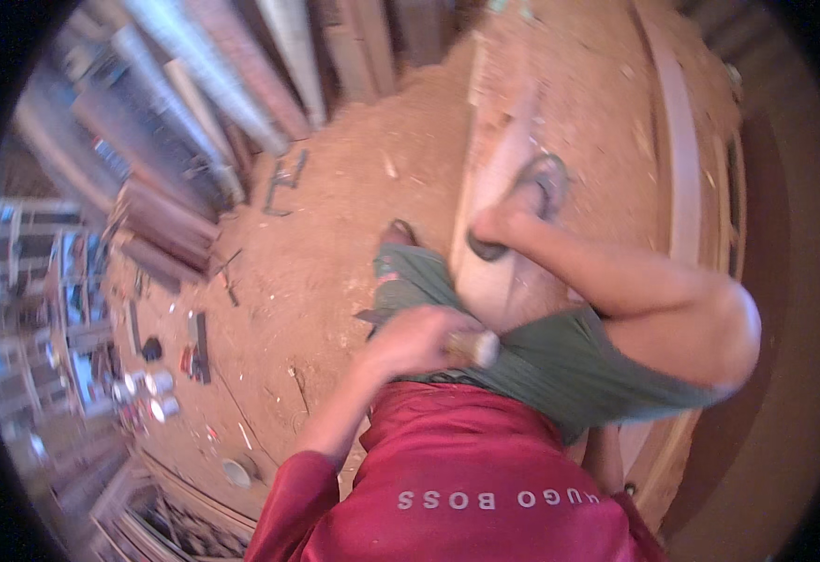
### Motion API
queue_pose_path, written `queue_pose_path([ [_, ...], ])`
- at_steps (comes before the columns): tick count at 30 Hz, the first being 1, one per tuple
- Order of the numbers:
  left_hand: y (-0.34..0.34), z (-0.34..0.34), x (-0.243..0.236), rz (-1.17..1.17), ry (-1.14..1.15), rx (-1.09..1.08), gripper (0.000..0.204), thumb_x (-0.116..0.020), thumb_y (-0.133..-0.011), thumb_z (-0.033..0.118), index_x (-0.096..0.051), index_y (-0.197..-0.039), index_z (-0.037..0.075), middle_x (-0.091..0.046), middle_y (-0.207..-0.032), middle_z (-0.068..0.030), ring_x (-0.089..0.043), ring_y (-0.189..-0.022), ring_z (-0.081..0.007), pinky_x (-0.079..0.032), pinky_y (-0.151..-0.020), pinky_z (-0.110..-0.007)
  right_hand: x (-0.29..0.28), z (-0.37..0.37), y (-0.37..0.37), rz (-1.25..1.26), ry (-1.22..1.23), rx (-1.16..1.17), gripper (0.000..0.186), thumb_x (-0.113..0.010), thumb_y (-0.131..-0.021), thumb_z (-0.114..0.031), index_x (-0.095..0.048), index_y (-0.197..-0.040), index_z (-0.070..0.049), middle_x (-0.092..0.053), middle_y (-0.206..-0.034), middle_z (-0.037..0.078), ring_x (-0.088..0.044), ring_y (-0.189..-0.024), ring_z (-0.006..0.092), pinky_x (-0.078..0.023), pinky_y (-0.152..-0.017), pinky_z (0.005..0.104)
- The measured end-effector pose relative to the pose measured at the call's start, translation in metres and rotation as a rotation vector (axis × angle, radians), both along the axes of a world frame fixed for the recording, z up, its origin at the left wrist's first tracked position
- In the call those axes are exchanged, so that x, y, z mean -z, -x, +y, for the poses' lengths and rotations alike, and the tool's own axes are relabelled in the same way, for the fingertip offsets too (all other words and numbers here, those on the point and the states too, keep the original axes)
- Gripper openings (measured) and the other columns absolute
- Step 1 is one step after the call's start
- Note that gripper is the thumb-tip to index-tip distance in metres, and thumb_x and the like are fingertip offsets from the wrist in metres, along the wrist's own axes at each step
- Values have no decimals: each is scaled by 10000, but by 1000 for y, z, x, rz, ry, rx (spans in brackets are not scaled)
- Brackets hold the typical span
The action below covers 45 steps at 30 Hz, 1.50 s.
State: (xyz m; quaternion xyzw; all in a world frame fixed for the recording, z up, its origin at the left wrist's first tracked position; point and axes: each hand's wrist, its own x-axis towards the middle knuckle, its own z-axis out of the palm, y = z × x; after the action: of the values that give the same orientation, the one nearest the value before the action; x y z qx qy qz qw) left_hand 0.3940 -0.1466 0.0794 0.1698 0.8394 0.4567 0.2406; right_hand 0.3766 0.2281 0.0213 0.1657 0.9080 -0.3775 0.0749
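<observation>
Below the camera, at the front of the red long-sleeved shirt [485, 468], the left hand [419, 342] is closing around a short pale wooden handle [473, 348]; the grip is wrapping it tightly, with only the blunt, light-coloured round end showing past the knuckles. What the handle belongs to is staying hidden inside the fist. The right hand is not showing anywhere, so its grip cannot be told.

Just beyond the fist, a long pale wooden plank [494, 225] is running away from the person, its surface smooth and light against the reddish, powdery sawdust floor [335, 244]. A bare foot in a dark flip-flop sandal [531, 201] is pressing down on the plank, and the bent leg is coming out of ribbed green shorts [560, 365] that are lying against the plank's near end. The handle is sitting right beside that near end, over the shorts.

To the right, curved edges of a reddish-brown wooden frame [681, 169] are bordering the work spot closely, leaving little room on that side. Leftward, the floor is opening out, loose and crumbly, scattered with chips, before reaching stacked long timber boards [194, 103] along the upper left and a scatter of small tins and tools [162, 375] at the far left.
</observation>
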Motion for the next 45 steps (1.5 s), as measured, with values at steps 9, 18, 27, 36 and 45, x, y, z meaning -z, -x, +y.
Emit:
queue_pose_path([
  [9, 112, -27, 48, 14, 201, -305, 486, -767, -704, 109, -661, -1178, 120, -666, -1181, -125, -633, -1076, -355, -520, -906, -423, -24, -127, 165, 117, -90, -540, 410, -627, -925, -252, -580, -1221, 28, -673, -986, 211, -654, -900, 302, -514, -777, 412],
  [18, 283, -7, 181, -134, -38, -512, 547, -847, -749, 305, -655, -1198, 59, -697, -1097, -177, -678, -1022, -329, -524, -880, -401, 70, -175, 224, -191, -342, -735, 393, -630, -925, -248, -583, -1209, 21, -666, -954, 201, -651, -866, 283, -512, -743, 401],
  [27, 307, -11, 226, -495, -107, -348, 583, -869, -719, 364, -672, -1203, 105, -697, -1111, -145, -676, -1032, -309, -532, -881, -407, 73, -171, 244, -306, -261, -646, 377, -633, -926, -243, -586, -1197, 13, -659, -922, 192, -649, -832, 263, -510, -709, 389],
  [36, 350, -28, 183, 72, -12, -117, 401, -819, -781, 240, -681, -1121, 79, -710, -1075, -121, -692, -985, -297, -546, -842, -385, -12, -133, 278, -196, 97, -238, 360, -635, -926, -239, -590, -1185, 6, -652, -891, 183, -646, -798, 244, -509, -675, 378],
  [45, 327, -73, 181, -54, 50, -567, 246, -786, -828, 171, -672, -964, 1, -702, -847, -129, -670, -781, -188, -529, -723, -345, -9, -40, 158, -454, 180, 368, 343, -638, -927, -235, -593, -1173, -1, -645, -859, 173, -644, -764, 225, -507, -641, 367],
])
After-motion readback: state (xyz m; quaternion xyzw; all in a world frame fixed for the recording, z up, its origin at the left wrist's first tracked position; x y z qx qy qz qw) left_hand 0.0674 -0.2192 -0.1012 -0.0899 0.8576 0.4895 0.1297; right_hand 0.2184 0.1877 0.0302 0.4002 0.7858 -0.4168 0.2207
